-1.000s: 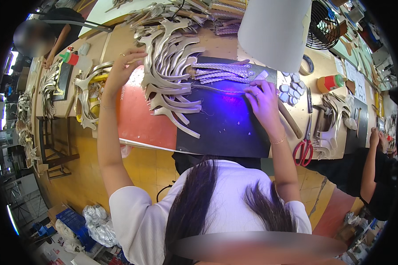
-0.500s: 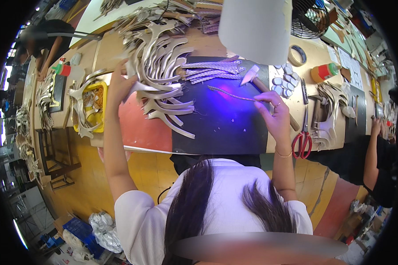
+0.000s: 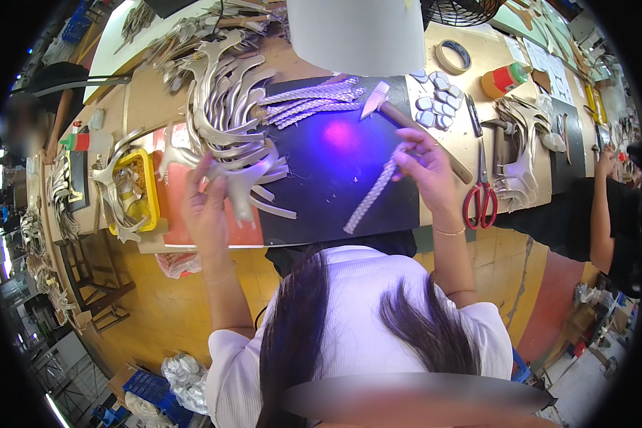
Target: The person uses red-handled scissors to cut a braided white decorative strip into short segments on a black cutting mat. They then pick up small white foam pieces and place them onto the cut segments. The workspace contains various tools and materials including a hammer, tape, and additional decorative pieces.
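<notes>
My left hand (image 3: 208, 203) is closed on a branched strap piece (image 3: 241, 180), silvery and shiny, lifted at the front of a heap of similar strap pieces (image 3: 225, 107). It is slightly blurred. Between the thumb and fingers of my right hand (image 3: 426, 167) is the upper end of a flat braided strap (image 3: 371, 200), pale and woven, which hangs down to the left over the black mat (image 3: 307, 192). More braided straps (image 3: 314, 103) lie bunched behind the mat's middle, beside the heap. A hammer (image 3: 429, 143) with a wooden handle rests just behind my right hand.
Red-handled scissors (image 3: 481, 203), grey oval pads (image 3: 439, 100), a tape roll (image 3: 453, 57) and a green-capped bottle (image 3: 505, 80) are at right. A yellow tray (image 3: 155, 207) stands left. A white cylinder (image 3: 357, 36) overhangs the back. Other people sit at both sides.
My left hand has come nearer, bringing a branched strap piece off the heap. My right hand has turned the braided strap, so it now hangs down toward me. The whole view has shifted somewhat.
</notes>
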A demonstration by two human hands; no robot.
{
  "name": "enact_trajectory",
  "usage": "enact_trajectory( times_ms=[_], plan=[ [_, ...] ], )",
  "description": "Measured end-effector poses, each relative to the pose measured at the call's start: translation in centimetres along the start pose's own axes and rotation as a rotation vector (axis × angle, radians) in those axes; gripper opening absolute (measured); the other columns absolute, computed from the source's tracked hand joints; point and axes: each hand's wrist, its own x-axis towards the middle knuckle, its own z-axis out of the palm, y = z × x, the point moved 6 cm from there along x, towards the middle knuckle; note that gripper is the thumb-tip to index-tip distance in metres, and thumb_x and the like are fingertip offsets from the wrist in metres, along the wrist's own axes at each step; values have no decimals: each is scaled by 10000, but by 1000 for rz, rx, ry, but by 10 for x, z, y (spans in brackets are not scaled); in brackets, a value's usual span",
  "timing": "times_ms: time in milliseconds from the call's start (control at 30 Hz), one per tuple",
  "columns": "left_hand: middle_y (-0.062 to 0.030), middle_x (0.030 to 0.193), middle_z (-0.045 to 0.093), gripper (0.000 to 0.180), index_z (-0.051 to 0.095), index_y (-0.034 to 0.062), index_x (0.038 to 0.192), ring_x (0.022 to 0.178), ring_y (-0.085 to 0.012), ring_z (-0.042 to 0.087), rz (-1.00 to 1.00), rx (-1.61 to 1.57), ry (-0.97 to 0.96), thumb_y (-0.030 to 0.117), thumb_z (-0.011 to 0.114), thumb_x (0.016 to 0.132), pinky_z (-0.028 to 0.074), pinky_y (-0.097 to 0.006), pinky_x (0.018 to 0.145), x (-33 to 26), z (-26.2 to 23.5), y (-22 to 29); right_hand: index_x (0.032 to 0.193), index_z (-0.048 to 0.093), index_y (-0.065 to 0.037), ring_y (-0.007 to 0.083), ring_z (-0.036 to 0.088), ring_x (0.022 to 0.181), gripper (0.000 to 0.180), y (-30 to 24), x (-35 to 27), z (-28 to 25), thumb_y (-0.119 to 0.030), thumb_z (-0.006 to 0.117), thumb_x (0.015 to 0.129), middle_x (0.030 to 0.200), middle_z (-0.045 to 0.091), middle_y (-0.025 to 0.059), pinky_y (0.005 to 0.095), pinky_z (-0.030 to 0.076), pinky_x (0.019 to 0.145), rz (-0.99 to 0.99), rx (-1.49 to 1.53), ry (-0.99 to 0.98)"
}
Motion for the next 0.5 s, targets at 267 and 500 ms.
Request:
enact_trajectory(
  times_ms=[267,500],
  plan=[
    [-126,1274,594,429,529,-40,1331,1063,-157,625,-25,-304,-91,-4,639,917,541,-296,909,-22,9,-1,1220,579,6,112,639,858,296,36,5,22,-68,639,940,949,592,26,251,564,746,138,-24,-87],
    [-130,1259,618,402,537,-56,1309,1073,-157,638,118,-215,-101,9,637,925,551,-305,936,-14,4,27,1133,567,-5,211,666,1004,180,80,-5,96,-134,542,1011,1018,604,61,326,536,885,261,394,-250]
  ],
)
